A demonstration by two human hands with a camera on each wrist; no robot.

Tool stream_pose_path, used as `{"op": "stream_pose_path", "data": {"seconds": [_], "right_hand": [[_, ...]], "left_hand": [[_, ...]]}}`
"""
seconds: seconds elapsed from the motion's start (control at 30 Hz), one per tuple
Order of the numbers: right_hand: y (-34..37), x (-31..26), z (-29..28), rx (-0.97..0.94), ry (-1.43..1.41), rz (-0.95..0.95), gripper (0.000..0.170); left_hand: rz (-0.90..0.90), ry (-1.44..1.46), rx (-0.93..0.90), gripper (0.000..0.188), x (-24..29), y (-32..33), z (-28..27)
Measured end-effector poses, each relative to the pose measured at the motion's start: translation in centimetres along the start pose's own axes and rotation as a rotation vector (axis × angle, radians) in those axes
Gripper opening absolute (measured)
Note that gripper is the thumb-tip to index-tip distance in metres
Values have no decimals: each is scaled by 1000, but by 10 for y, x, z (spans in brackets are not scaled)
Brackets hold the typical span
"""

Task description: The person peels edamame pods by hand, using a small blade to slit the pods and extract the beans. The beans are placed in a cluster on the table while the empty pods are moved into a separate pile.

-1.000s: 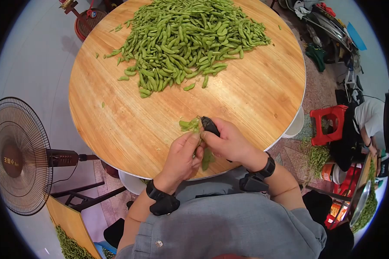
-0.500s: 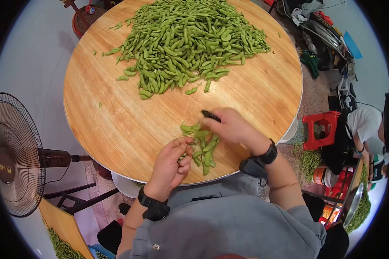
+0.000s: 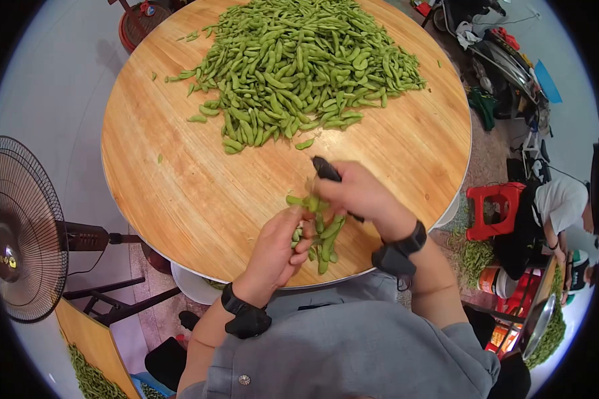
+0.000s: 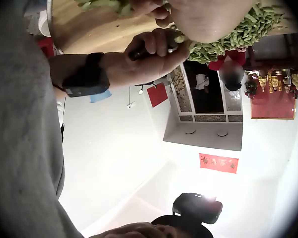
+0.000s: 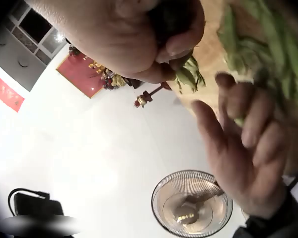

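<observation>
Over the near part of the round table, my left hand curls its fingers round a few small green pods. Up and to its right, my right hand grips a black tool; its working end cannot be made out. A blurred green pod shows at the right fingertips. Loose pods lie beneath and beside the hands. In the right wrist view a pod hangs by the right fingers, apart from the left hand.
A large heap of green pods covers the table's far part, with stray pods at its left edge. A fan stands at the left. To the right are a red stool and a seated person.
Both hands were close together, then moved apart, uncovering the loose pods. Since then my left hand has shifted right and up towards the right hand, which still grips the black tool.
</observation>
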State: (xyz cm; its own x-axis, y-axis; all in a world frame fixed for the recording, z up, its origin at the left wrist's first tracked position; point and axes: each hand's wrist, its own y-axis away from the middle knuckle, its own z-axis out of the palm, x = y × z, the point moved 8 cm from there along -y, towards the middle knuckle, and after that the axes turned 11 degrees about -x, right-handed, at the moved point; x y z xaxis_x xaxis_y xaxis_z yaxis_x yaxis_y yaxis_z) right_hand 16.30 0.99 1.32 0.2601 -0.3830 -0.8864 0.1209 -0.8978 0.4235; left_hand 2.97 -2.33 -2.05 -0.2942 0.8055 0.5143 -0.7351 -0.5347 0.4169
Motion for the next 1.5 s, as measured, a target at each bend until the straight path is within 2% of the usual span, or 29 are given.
{"op": "stream_pose_path", "data": {"seconds": [0.03,0.1,0.17,0.23,0.27,0.33,0.43,0.47,0.5,0.63,0.7,0.73,0.8,0.83,0.9,0.93,0.97,1.03,1.1,1.13,1.2,1.23,1.3,1.43,1.5], "right_hand": [[8,1,13,-79,-134,-36,22],[19,3,16,-56,-118,-44,23],[28,9,18,-31,-103,-55,23],[36,9,21,-17,-130,-228,21],[40,12,23,-21,-132,-228,21],[50,7,33,-93,-5,-341,31],[53,11,41,-172,-20,-349,37],[54,11,40,-170,-22,-351,37],[53,15,42,-204,-78,-314,38],[55,21,49,-313,-273,-171,42],[58,17,48,-335,-297,-119,43],[59,18,49,-356,-320,-66,44],[59,20,54,-379,-425,0,44],[60,23,59,-401,-528,65,45],[60,20,65,-404,-596,77,44],[60,20,67,-409,-662,89,44],[61,21,67,-409,-663,90,44],[65,17,75,-528,-984,84,42],[69,17,81,-557,-1086,80,41],[72,16,84,-581,-1189,74,40],[75,19,86,-583,-1278,96,39],[77,20,87,-589,-1361,119,37],[79,22,89,-595,-1364,134,37],[85,23,91,-634,-1428,127,35],[84,15,86,-693,-1403,71,40]], "left_hand": [[-6,1,1,19,-3,-1,-1],[-10,-29,-166,18,-7,-5,9],[34,-71,-153,17,-5,-6,9],[87,-108,-135,16,0,-5,8],[101,-111,-130,14,2,-4,8],[117,-115,-121,12,2,-2,9],[115,-166,-78,12,-2,0,6],[115,-187,-120,14,-3,-1,4],[114,-208,-162,18,-4,0,5],[121,-312,-138,15,-2,5,4],[315,-729,-46,15,14,11,8],[312,-730,-46,15,14,11,8],[528,-1188,-6,15,31,22,23],[524,-1190,-6,15,31,23,22],[534,-1384,27,15,33,26,25],[532,-1386,26,15,34,27,25],[514,-1278,-4,13,33,27,22],[496,-1168,-30,11,34,28,18],[82,-362,-189,11,5,18,-1],[77,-363,-190,11,4,18,-1],[-53,-53,-278,17,-9,18,5],[-53,-54,-284,17,-11,18,4],[-68,155,-428,19,-18,20,11],[-126,279,-503,14,-29,22,16],[-102,231,-458,13,-25,21,19]]}}
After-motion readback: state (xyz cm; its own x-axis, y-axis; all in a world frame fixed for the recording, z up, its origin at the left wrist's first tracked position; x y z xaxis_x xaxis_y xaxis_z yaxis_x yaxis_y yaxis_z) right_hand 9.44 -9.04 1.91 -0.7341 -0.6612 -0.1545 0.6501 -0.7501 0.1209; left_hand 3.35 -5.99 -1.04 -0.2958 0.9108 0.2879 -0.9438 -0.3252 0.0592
